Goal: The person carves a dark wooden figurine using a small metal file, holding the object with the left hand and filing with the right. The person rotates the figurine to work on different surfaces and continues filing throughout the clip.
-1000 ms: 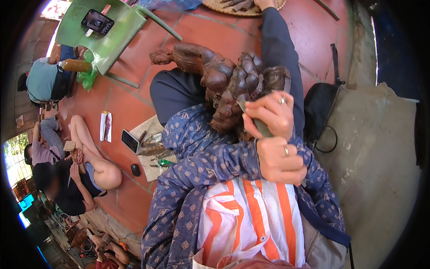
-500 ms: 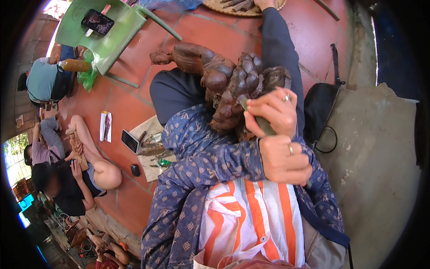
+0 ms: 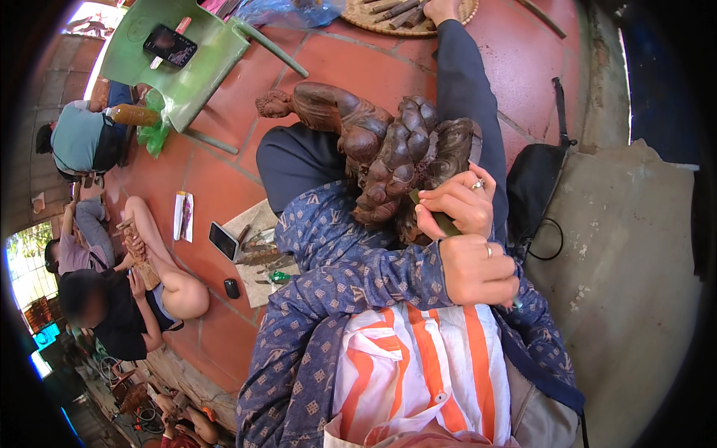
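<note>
A dark brown carved wooden sculpture (image 3: 385, 160) with rounded lobes and a figure-like arm lies across my lap, between my legs. My left hand (image 3: 479, 270) is closed round the rear part of a carving chisel (image 3: 446, 224), whose end pokes out below the fist. Further up the same chisel, my right hand (image 3: 459, 203) grips it with bent fingers near the blade. The chisel's tip is at the near right side of the sculpture; whether it touches the wood I cannot tell.
On the tiled floor to my left lie a mat (image 3: 258, 224) with several carving tools, a phone (image 3: 223, 240) and a black computer mouse (image 3: 232, 288). A green chair (image 3: 168, 82) holds another phone. Co-workers sit further left, one holding a wooden figure (image 3: 142, 257). A black bag (image 3: 539, 175) lies right.
The chisel's tip has drawn back toward me, from the sculpture's lobes to its near right side. Both hands keep their grip. The whole view has shifted slightly.
</note>
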Tool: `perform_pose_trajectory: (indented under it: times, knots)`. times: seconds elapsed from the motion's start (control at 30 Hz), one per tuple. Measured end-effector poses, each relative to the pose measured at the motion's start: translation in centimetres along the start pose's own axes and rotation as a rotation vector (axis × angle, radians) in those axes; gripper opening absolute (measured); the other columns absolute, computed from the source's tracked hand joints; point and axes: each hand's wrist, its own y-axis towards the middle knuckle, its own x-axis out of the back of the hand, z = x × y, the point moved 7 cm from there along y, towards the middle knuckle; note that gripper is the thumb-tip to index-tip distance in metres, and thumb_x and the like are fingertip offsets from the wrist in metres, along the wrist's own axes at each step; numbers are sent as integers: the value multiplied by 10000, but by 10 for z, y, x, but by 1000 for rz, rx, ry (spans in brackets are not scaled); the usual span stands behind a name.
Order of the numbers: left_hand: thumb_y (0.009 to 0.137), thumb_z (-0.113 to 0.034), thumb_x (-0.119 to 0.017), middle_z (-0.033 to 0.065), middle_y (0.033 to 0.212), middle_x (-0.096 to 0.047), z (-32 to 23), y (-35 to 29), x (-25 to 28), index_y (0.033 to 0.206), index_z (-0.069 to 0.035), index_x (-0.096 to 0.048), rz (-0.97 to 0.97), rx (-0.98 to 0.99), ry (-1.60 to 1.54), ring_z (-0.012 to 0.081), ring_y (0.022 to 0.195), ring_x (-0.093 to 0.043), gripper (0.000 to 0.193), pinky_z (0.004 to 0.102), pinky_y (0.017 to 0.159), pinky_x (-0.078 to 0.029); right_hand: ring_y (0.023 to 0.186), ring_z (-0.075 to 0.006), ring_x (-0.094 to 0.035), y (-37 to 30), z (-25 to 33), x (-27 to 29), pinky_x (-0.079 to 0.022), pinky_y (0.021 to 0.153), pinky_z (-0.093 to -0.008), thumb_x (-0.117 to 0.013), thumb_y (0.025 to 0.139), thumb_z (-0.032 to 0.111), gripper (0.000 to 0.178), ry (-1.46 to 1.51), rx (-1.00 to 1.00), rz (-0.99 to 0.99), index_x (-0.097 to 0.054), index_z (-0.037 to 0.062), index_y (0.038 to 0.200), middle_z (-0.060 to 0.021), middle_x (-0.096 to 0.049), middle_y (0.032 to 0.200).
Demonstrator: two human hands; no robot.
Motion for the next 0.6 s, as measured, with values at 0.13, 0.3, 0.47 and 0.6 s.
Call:
perform_pose_trajectory:
  times: [0.13, 0.3, 0.47, 0.6]
  knots:
    - [659, -314, -688, -33, 652, -433, 12, 9, 8, 807, -99, -616, -7, -19, 52, 97, 514, -438, 270, 263, 449, -273, 720, -161, -624, 30, 5, -2, -334, 999, -421, -791, 612, 107, 142, 24, 36, -43, -682, 114, 704, 24, -707, 765]
    - [748, -348, -657, -42, 622, -406, -6, -8, -2, 784, -90, -632, -54, -67, 31, 94, 475, -404, 261, 262, 438, -249, 685, -130, -593, 2, 6, -3, -334, 975, -402, -782, 581, 128, 142, 9, 8, -36, -653, 161, 628, 76, -664, 687]
    - [757, -347, -652, -45, 620, -392, 6, 3, 12, 811, -87, -640, -31, -93, 66, 87, 471, -394, 266, 259, 437, -244, 690, -129, -589, 25, 9, -7, -339, 969, -409, -784, 578, 133, 146, -23, 56, -84, -649, 160, 625, 82, -652, 674]
    - [740, -351, -670, -46, 630, -373, -3, -9, 7, 842, -90, -642, -13, -108, 58, 90, 495, -408, 281, 264, 443, -257, 687, -137, -578, 9, 9, -7, -341, 959, -411, -783, 586, 135, 149, -6, 45, -35, -650, 163, 646, 82, -652, 705]
